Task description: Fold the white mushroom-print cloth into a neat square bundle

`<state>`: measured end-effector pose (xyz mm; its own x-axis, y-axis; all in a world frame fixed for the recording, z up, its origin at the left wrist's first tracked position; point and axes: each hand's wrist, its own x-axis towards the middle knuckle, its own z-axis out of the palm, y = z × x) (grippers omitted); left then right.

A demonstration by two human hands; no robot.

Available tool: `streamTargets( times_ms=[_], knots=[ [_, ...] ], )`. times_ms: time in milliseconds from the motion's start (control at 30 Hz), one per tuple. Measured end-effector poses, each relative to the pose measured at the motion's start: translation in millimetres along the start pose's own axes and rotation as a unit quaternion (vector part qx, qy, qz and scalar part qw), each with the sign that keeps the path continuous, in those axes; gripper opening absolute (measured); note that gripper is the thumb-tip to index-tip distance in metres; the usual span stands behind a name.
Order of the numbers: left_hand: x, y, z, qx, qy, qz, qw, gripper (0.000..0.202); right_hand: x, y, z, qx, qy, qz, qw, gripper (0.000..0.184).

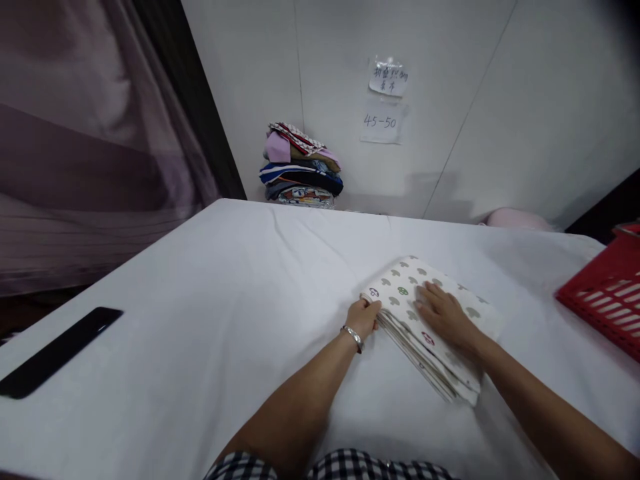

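A folded cloth (405, 300), cream with grey, green and red mushroom-like prints, lies on the white-covered table (225, 300). Its stacked layers show along the near left edge. My left hand (364, 315), with a silver bracelet at the wrist, pinches the cloth's left corner between thumb and fingers. Flat on top of the cloth rests my right hand (445, 317), its fingers stretched out and pressing on the fabric without gripping it.
A red plastic basket (605, 293) stands at the right edge. On the left lies a long black flat object (57, 350). Behind the table rises a pile of folded clothes (303, 167) against the wall, below handwritten paper signs (383, 121). A purple curtain (90, 133) hangs at left.
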<state>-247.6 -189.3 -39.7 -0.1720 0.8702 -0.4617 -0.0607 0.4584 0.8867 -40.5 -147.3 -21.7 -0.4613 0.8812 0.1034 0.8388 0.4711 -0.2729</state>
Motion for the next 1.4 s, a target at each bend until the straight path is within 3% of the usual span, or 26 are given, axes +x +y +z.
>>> streamTargets(
  times_ms=[167,267,533,667,800,933,1067,1233,1400],
  knots=[
    [1.1,-1.4,0.6,0.000,0.000,0.015,1.000,0.021,-25.6,-57.8,8.1,0.001,-0.009,-0.141,0.990,0.057],
    [0.6,-0.8,0.8,-0.012,-0.002,0.014,1.000,0.022,-31.6,-71.2,14.4,-0.029,0.019,-0.161,0.986,0.055],
    [-1.1,2.0,1.8,-0.057,0.008,0.001,0.998,0.022,-49.6,-57.8,4.3,-0.088,0.070,-0.125,0.986,0.036],
    [1.8,-0.6,1.4,-0.046,0.003,-0.004,0.999,0.028,-53.0,-61.1,6.3,-0.110,0.053,-0.114,0.986,0.031],
    [-0.5,-2.9,2.0,-0.005,-0.044,0.005,0.999,0.039,-48.4,-66.5,11.6,-0.128,0.023,-0.098,0.987,0.032],
    [-7.0,-2.8,4.8,0.018,-0.075,0.014,0.997,0.040,-47.7,-69.2,5.8,-0.096,0.015,-0.083,0.992,0.033],
    [-10.6,-0.6,6.7,-0.012,-0.070,0.004,0.997,0.033,-41.7,-70.7,-9.4,0.012,-0.013,-0.075,0.997,0.029],
    [-7.2,-1.7,7.6,0.031,-0.050,0.016,0.998,0.030,-22.5,-60.7,-5.4,0.053,0.005,-0.104,0.993,0.046],
    [-3.2,-5.5,6.9,0.062,-0.035,0.031,0.997,0.028,-15.4,-42.0,9.0,0.023,-0.103,-0.117,0.988,0.059]
  ],
)
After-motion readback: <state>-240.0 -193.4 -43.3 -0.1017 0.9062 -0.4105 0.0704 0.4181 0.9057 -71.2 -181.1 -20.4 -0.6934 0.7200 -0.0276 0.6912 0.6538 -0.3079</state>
